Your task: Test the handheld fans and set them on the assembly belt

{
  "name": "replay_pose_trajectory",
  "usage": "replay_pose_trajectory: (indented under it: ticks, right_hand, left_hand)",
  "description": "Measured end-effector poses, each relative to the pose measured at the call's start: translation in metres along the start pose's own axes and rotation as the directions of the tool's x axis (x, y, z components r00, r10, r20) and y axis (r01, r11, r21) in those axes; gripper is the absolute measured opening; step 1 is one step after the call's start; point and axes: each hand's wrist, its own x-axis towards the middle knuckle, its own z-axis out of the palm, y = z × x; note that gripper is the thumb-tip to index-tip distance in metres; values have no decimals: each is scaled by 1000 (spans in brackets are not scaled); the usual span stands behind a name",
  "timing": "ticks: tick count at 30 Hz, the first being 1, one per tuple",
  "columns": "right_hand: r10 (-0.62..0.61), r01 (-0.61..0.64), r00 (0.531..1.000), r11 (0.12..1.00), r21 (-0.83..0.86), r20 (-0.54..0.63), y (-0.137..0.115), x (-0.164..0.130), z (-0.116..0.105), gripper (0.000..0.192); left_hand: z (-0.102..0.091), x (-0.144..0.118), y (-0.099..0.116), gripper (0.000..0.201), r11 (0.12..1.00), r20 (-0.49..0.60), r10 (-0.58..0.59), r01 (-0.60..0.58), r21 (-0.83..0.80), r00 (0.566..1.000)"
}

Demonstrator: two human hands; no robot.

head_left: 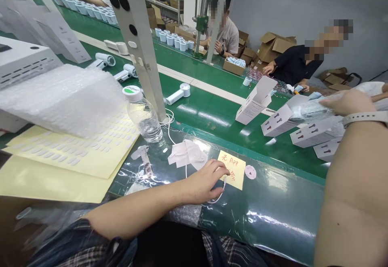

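Observation:
My left hand [207, 181] rests on the bench with loosely curved fingers apart. Its fingertips reach a yellow sticky note [238, 162] with red handwriting. By the thumb and forefinger lies the plug end of a white cable [224, 183], touching or nearly touching them. Stretched out to the right, my right hand [353, 102] grips a clear plastic bag [315, 108] over the white boxes; what the bag holds is hard to make out. The nearest box, an open white carton [277, 118] printed with small dark and red devices, stands just left of the bag.
A water bottle [144, 115] and a white cloth [188, 153] lie near my left arm. Sticker sheets [100, 166] and bubble wrap [66, 97] fill the left. A metal post [142, 56] rises ahead. White handheld devices [178, 94] lie on the green belt [209, 115]. Co-workers sit across.

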Motion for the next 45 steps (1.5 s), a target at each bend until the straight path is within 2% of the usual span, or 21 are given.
replay_pose_trajectory:
  ticks: [2,4,6,7,8,10,12,13,14,16,18,21,23,27,29,32,33,36,38,42,45]
  right_hand:
    - [17,-18,997,1000,17,77,-4,6,-6,54]
    - [22,-27,993,999,35,120,-7,9,-9,56]
    - [14,-22,989,998,60,144,-7,9,-10,57]
    - [11,-23,988,997,73,153,-6,8,-10,58]
    - [11,-25,987,996,86,160,-4,6,-10,57]
    - [16,-34,986,994,107,167,2,3,-10,57]
    - [26,-48,985,992,121,171,10,-1,-10,56]
    - [29,-52,985,991,127,173,14,-4,-10,55]
    - [30,-54,984,990,134,176,19,-6,-10,54]
    - [25,-55,982,987,153,189,28,-12,-8,50]
    - [32,-67,979,984,166,203,38,-18,-6,47]
    - [81,-114,977,981,160,199,52,-24,-2,46]
    - [104,-134,978,978,160,182,56,-25,0,48]
    - [104,-122,989,975,187,106,41,-24,10,43]
    - [116,-120,993,973,197,34,22,-24,18,48]
    - [114,-87,990,957,277,-85,-5,-28,36,71]
    - [119,-71,985,941,331,-126,-12,-30,43,70]
    - [163,-50,966,880,473,-201,-21,-40,64,46]
    - [177,-66,967,868,492,-184,-22,-50,78,37]
    - [118,-40,985,869,492,-128,-19,-66,98,26]
    - [122,-17,978,858,513,-172,-9,-73,92,39]
  left_hand:
    - [-4,-1,11,46,994,-16,62,-60,96,998]
    - [-14,6,30,47,955,27,227,-228,189,974]
    - [-26,32,51,51,879,132,388,-409,245,912]
    - [-32,54,61,53,849,180,419,-454,271,890]
    - [-37,83,69,55,837,209,407,-455,304,889]
    - [-45,156,80,61,853,192,299,-352,385,935]
    - [-46,234,85,63,896,31,197,-193,401,980]
    - [-45,271,86,64,921,-66,171,-136,366,983]
    - [-42,302,88,65,929,-112,151,-102,356,982]
    - [-33,348,89,59,943,-155,126,-70,324,980]
    - [-26,373,87,54,952,-155,119,-69,299,981]
    - [-20,387,81,50,962,-141,145,-106,253,979]
    - [-19,391,76,39,965,-118,172,-143,219,978]
    - [-11,398,70,24,972,-114,198,-180,153,973]
    - [-4,399,70,33,977,-145,194,-178,114,970]
    - [6,402,69,58,985,-195,172,-166,45,966]
    - [7,403,68,63,987,-208,159,-158,23,965]
    - [7,405,66,63,992,-231,111,-120,-27,967]
    - [6,405,66,56,995,-233,77,-89,-43,969]
    - [10,399,73,40,998,-215,52,-59,-28,975]
    - [12,394,82,38,999,-243,54,-53,9,969]
